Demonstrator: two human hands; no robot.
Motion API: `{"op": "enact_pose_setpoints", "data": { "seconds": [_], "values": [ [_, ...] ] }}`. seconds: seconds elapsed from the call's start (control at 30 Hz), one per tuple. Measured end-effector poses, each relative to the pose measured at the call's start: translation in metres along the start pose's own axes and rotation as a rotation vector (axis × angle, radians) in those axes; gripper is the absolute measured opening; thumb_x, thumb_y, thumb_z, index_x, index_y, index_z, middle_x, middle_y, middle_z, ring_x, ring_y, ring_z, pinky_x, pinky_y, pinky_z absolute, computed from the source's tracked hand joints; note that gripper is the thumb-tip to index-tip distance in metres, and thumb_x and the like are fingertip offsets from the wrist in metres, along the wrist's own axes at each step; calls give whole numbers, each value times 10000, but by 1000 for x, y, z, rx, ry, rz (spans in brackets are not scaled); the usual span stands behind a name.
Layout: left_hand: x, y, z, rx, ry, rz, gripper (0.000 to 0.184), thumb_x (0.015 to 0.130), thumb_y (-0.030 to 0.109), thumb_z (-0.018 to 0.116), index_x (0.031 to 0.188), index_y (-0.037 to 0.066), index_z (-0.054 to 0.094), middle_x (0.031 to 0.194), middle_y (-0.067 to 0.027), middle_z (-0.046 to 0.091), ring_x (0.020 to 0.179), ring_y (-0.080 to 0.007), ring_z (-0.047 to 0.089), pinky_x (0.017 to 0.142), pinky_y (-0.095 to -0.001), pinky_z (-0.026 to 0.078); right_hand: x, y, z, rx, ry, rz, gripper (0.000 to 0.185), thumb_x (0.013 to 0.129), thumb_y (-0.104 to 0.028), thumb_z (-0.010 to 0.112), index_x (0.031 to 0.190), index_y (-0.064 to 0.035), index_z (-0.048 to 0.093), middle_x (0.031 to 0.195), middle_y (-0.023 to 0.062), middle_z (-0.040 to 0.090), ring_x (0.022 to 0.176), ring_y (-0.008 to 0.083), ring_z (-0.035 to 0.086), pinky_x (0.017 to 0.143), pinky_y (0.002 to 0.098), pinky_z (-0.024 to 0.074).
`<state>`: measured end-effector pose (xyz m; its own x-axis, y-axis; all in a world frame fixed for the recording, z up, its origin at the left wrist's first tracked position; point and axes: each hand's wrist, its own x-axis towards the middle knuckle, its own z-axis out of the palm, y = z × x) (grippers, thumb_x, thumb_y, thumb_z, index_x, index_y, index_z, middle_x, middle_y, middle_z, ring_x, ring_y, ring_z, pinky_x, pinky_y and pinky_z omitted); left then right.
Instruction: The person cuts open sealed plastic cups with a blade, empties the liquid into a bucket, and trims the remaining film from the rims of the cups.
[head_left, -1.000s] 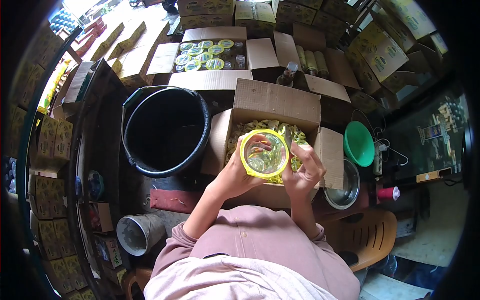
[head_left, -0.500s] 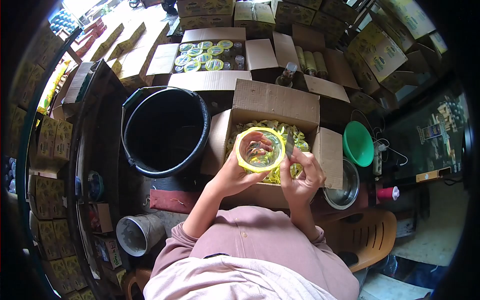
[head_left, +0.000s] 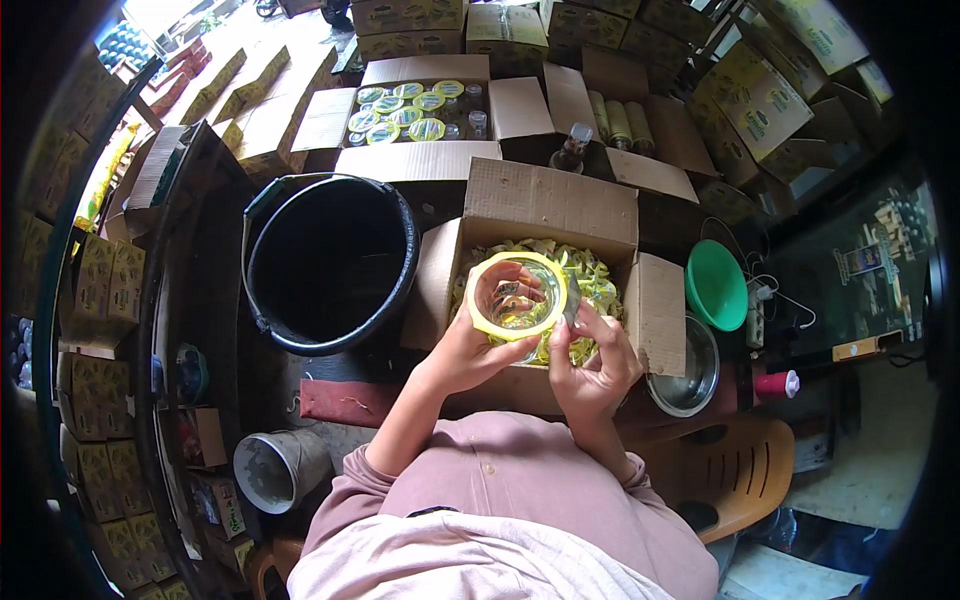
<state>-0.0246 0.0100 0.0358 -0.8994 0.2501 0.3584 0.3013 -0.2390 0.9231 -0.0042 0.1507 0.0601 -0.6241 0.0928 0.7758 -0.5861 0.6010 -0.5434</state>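
My left hand (head_left: 463, 352) is wrapped round a clear cup (head_left: 547, 305) with a yellow scalloped rim, its mouth facing me. Fingers of that hand show through the clear wall. At the cup's right edge, my right hand (head_left: 598, 368) pinches a thin, dark, blade-like piece (head_left: 573, 292) between thumb and fingers. The piece lies against the yellow rim, and its exact kind is unclear. Both hands are above an open cardboard box (head_left: 550, 205) heaped with yellow scraps (head_left: 600, 285).
A large black bucket (head_left: 262, 235) stands left of the box. To the right are a green bowl (head_left: 715, 285), a clear bowl (head_left: 700, 385) and a pink thread spool (head_left: 770, 386). Behind, a carton (head_left: 420, 160) holds several yellow-topped cups. Another carton (head_left: 655, 175) holds cup stacks beside a bottle (head_left: 570, 155).
The cup and both hands have shifted slightly left. My right hand's fingers have drawn closer to the rim, and the dark piece now sits nearer the cup's edge.
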Motion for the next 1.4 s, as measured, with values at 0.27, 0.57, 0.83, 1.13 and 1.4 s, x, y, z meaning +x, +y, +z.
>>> {"op": "enact_pose_setpoints", "data": {
  "seconds": [0.27,0.57,0.83,1.13,1.4],
  "values": [
    [-1,-3,1,39,7,-8,665,723,61,684,1250,8,282,1141,-111,412,1056,-182,473,894,-295,422,-2,0,1,-15,30,-9,322,666,28,657,981,-39,629,686,45,579,564,128,575,530,243,474],
    [-4,-7,0,188,-66,26,676,693,63,689,1241,14,297,1122,-122,422,1052,-205,477,906,-313,414,7,10,2,-9,44,-27,359,629,45,646,978,-36,634,712,62,603,600,149,591,561,258,477],
    [1,-1,0,50,-92,-2,672,712,46,674,1253,9,278,1150,-118,408,1067,-183,455,901,-306,418,6,15,-1,130,19,75,320,655,62,641,963,-22,624,730,74,607,635,138,592,581,240,472],
    [0,-3,-3,-14,-89,-22,662,724,48,666,1257,11,275,1155,-115,399,1067,-178,454,901,-304,412,3,6,-1,31,-7,25,319,657,32,656,968,-39,633,712,66,610,592,136,590,566,250,477],
    [0,3,-8,123,-142,-13,648,692,92,685,1226,10,326,1121,-110,427,1016,-181,502,883,-308,412,10,20,-4,134,-68,62,332,643,51,656,961,-44,641,669,58,591,571,127,572,556,245,470]
  ]
}}
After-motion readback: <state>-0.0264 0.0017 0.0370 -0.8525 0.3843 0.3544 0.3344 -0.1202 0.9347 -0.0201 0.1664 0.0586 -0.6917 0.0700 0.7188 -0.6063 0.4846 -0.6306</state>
